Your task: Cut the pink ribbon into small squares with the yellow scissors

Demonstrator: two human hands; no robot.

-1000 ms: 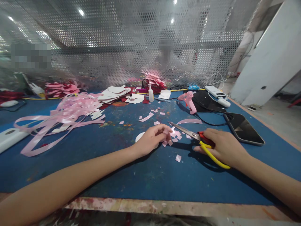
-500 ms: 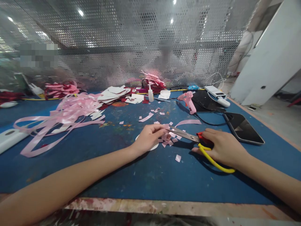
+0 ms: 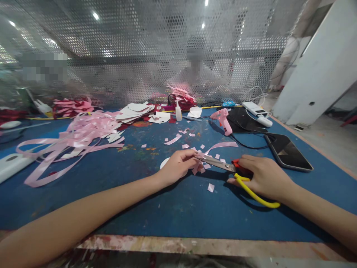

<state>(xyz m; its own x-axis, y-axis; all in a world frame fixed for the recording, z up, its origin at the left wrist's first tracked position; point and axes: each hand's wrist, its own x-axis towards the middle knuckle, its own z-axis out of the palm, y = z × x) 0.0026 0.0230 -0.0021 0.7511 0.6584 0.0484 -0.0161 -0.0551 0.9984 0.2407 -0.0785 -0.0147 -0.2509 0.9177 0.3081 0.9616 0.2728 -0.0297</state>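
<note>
My left hand (image 3: 180, 167) is closed in a pinch on a small piece of pink ribbon (image 3: 199, 163), mostly hidden by the fingers and blades. My right hand (image 3: 263, 176) grips scissors (image 3: 219, 162) with yellow and red handles. Their blade tips reach my left fingertips, at the ribbon. Cut pink ribbon squares lie under and around the blades, with one loose square (image 3: 211, 187) nearer to me. Part of a white disc (image 3: 164, 162) shows behind my left hand. Beyond the blades curves a longer pink ribbon strip (image 3: 223, 144).
A heap of pink ribbon (image 3: 89, 128) lies at left beside white sheets (image 3: 135, 111). Farther back stand a small bottle (image 3: 178, 111) and a pink glue gun (image 3: 224, 121). A phone (image 3: 290, 152) rests at right. A perforated metal screen (image 3: 156, 48) rises behind the table.
My left hand has shifted slightly right and down, and the scissors' tips have dipped a little. A thin pale strip now shows at the far left of the table.
</note>
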